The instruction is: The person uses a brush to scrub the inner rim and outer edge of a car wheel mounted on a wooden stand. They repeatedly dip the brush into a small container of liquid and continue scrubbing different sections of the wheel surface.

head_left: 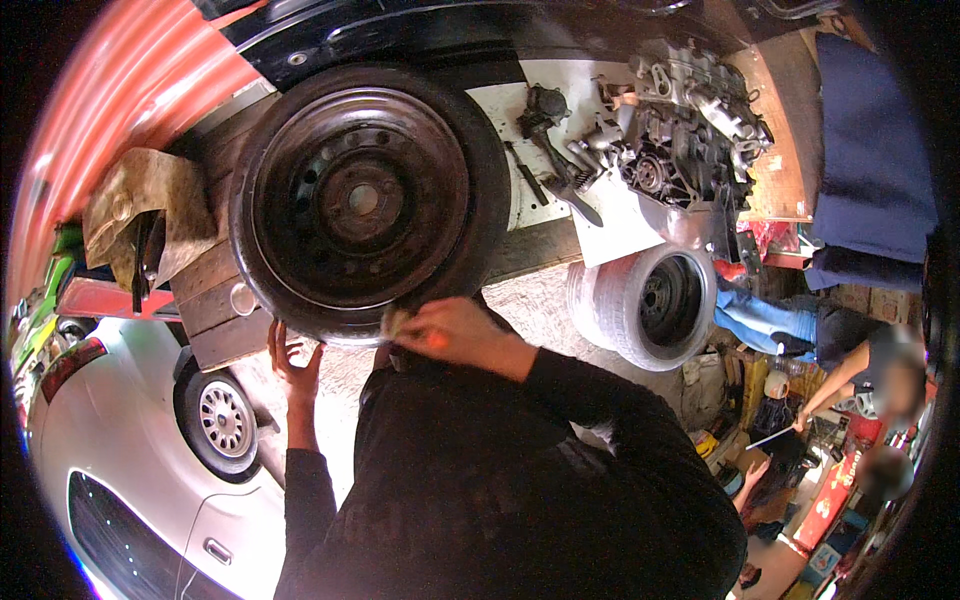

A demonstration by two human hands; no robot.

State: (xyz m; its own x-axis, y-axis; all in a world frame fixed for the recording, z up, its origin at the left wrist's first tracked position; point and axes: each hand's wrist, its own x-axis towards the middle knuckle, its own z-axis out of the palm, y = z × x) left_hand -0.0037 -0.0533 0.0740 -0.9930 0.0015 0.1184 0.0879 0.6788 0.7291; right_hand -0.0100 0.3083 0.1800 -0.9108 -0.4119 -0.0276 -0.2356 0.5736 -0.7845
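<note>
Wheel (365,200) above the fingers: black tyre, dark rust-brown steel rim. Sleeves (600,400) black. Car (130,470) below-left of the fingers: silver.

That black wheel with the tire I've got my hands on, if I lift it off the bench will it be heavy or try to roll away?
Probably heavy: the black wheel looks like a steel rim in a thick tire. Set on its round tread it would likely roll. Your left hand and right hand touch only its lower edge, so it may tip.
</note>
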